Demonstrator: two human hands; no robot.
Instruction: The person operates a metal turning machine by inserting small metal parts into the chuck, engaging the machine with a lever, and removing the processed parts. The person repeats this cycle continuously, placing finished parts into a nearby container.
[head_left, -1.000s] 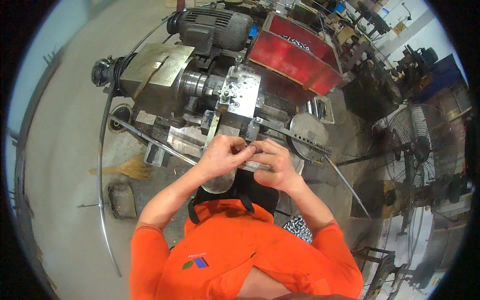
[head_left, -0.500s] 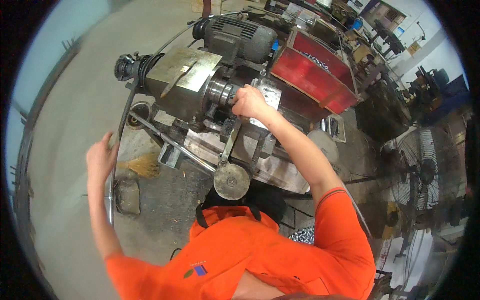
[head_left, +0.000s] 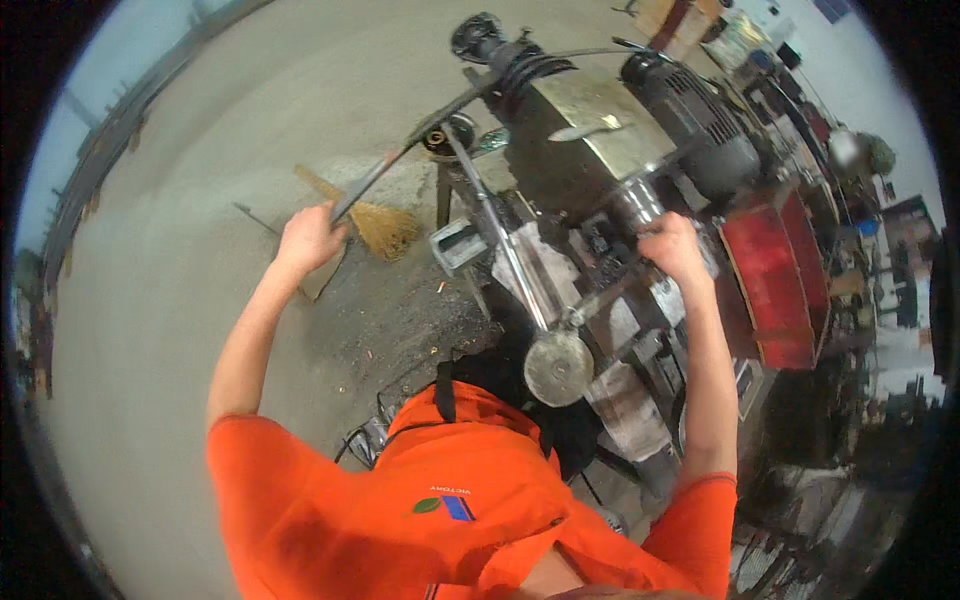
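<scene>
My left hand (head_left: 310, 238) is closed round the lower end of a long dark lever (head_left: 425, 130), which slants up to the spindle end of a lathe-like machine. My right hand (head_left: 677, 248) is at the shiny round chuck (head_left: 638, 202), fingers curled in front of it. Whatever those fingers hold is hidden and blurred. Behind the chuck sits the box-shaped headstock (head_left: 605, 115), a flat tool (head_left: 585, 130) lying on its top. Below, a round metal disc (head_left: 559, 368) stands at the end of a bright steel bar (head_left: 500, 228).
A ribbed electric motor (head_left: 695, 120) sits behind the headstock. To the right of the chuck stands a red metal bin (head_left: 775, 280). A straw broom (head_left: 385, 230) lies on the floor beyond my left hand. Machine parts clutter the right side.
The view has turned, so the machine appears farther right and tilted. My left hand has closed round the lever, and the lever has swung. My right hand stays by the chuck.
</scene>
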